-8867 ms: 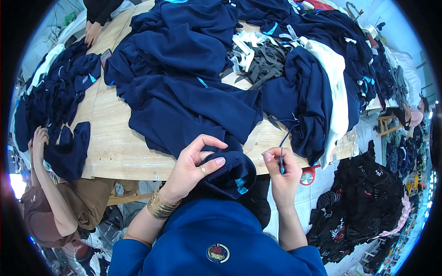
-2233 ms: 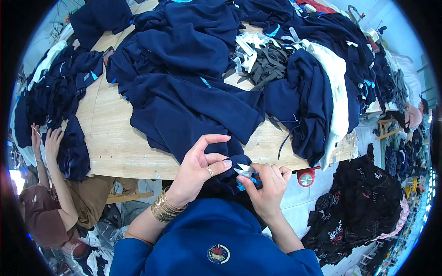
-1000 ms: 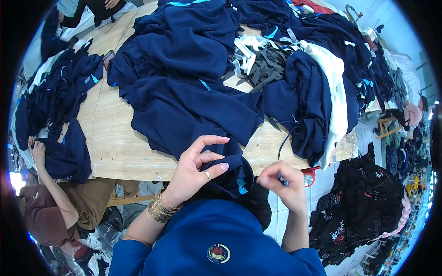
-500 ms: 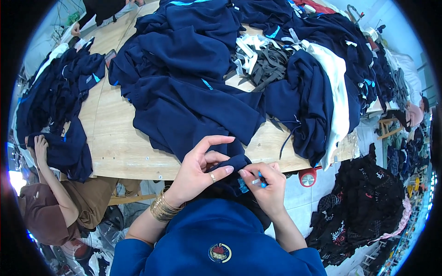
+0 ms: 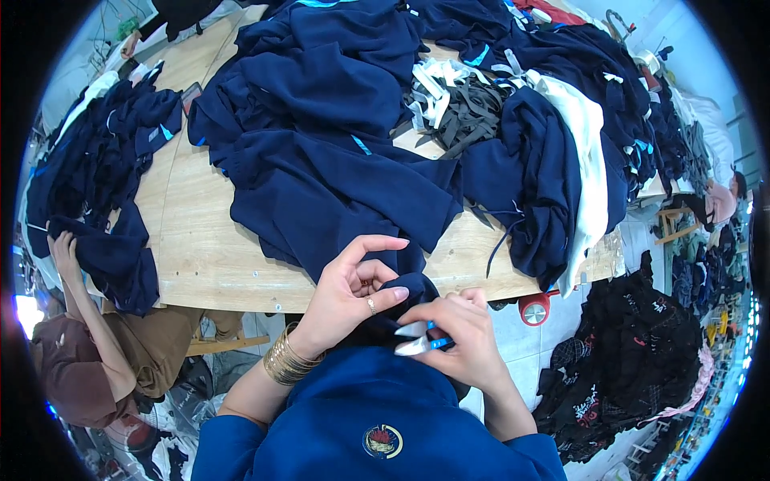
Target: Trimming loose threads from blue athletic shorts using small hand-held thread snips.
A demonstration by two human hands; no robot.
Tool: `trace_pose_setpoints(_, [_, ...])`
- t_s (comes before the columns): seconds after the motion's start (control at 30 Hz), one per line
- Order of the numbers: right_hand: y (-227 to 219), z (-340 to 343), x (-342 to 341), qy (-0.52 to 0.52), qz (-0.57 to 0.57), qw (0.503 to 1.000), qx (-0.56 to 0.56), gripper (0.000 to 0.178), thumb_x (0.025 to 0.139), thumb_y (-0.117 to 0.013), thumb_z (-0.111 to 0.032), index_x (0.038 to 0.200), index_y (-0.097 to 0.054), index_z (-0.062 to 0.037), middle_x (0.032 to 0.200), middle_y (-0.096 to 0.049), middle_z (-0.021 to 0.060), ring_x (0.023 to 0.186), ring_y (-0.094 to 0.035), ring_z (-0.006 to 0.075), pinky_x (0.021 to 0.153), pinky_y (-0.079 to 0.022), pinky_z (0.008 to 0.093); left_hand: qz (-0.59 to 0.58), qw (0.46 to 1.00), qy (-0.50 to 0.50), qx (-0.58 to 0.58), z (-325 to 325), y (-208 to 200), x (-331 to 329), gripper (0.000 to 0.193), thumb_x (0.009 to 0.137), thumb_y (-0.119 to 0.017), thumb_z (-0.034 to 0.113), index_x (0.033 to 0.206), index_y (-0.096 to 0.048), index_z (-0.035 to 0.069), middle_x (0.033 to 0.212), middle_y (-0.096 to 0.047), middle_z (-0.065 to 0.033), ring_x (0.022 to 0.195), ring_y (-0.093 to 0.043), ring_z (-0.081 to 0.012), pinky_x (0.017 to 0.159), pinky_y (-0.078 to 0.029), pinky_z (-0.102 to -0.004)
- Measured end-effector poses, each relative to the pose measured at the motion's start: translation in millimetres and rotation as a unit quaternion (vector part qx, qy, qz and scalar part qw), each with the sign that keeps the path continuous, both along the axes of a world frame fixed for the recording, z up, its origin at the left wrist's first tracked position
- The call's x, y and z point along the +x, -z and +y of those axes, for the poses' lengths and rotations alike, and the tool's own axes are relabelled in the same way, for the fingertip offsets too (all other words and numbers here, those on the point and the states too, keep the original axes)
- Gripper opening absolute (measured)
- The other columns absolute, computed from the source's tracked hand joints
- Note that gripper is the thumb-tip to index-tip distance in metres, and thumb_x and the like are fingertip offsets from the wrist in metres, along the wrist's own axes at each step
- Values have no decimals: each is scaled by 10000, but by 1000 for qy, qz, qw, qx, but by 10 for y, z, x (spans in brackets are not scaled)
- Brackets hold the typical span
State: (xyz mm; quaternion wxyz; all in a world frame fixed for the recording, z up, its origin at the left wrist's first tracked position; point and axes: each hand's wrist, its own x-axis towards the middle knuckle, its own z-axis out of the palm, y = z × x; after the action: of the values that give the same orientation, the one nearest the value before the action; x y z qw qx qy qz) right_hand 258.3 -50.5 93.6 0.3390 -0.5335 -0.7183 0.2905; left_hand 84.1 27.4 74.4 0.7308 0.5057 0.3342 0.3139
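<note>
My left hand (image 5: 349,293), with a ring and several gold bangles at the wrist, is closed on the edge of a navy garment (image 5: 415,287), thumb pressed toward the bent fingers. The rest of this garment hangs over the table's front edge toward my lap. Close to the right of it, my right hand (image 5: 464,333) grips small blue-handled thread snips (image 5: 417,341). Their two pale blades point left, spread apart, just below the held fabric. I cannot tell whether a blade touches the cloth.
More navy garments (image 5: 321,104) cover the wooden table (image 5: 200,256). White and dark grey strips (image 5: 461,112) lie in a heap beyond my hands. At the left, a co-worker's hand (image 5: 64,252) rests on navy cloth. A black garment pile (image 5: 626,361) and red object (image 5: 535,309) are lower right.
The snips have turned in my right hand, so their blades now show and point left toward the fabric. My left hand keeps nearly the same place and hold.
</note>
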Motion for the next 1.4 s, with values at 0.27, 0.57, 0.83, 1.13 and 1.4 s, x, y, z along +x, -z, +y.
trace_pose_setpoints(0.27, [120, -66, 186, 158, -173, 965, 120, 295, 710, -723, -343, 860, -619, -111, 663, -512, -8, 614, -452, 146, 689, -243, 336, 6, 1000, 0, 9, -14, -32, -12, 508, 789, -683, 50, 1236, -440, 52, 819, -634, -48, 727, -580, -51, 664, -453, -169])
trace_pose_setpoints(0.57, [132, -64, 102, 172, -227, 951, 122, 252, 735, -697, -368, 831, -635, -143, 656, -484, -19, 644, -445, 140, 718, -236, 362, -19, 999, -4, -29, -14, -56, -8, 512, 791, -681, 44, 1240, -434, 45, 829, -636, -57, 755, -598, -67, 704, -473, -182])
trace_pose_setpoints(0.83, [144, -51, 90, 176, -224, 950, 125, 246, 741, -693, -374, 813, -637, -146, 655, -485, -18, 645, -442, 138, 726, -233, 358, -22, 999, -5, -34, -18, -40, 6, 510, 793, -678, 38, 1240, -433, 46, 831, -635, -58, 757, -597, -73, 702, -474, -186])
trace_pose_setpoints(1.13, [163, -21, 76, 174, -197, 953, 150, 243, 734, -707, -358, 807, -634, -137, 654, -501, -15, 627, -441, 131, 682, -232, 351, -36, 997, -6, -68, -35, -68, 16, 522, 780, -660, -16, 1243, -429, 46, 829, -620, -39, 769, -572, -62, 705, -447, -182])
trace_pose_setpoints(1.4, [166, -7, 72, 165, -197, 957, 136, 253, 730, -706, -356, 801, -632, -125, 651, -518, -16, 607, -439, 129, 669, -240, 345, -21, 998, -6, -52, -27, -18, 5, 493, 795, -669, 16, 1235, -448, 52, 821, -635, -45, 750, -582, -67, 694, -449, -181])
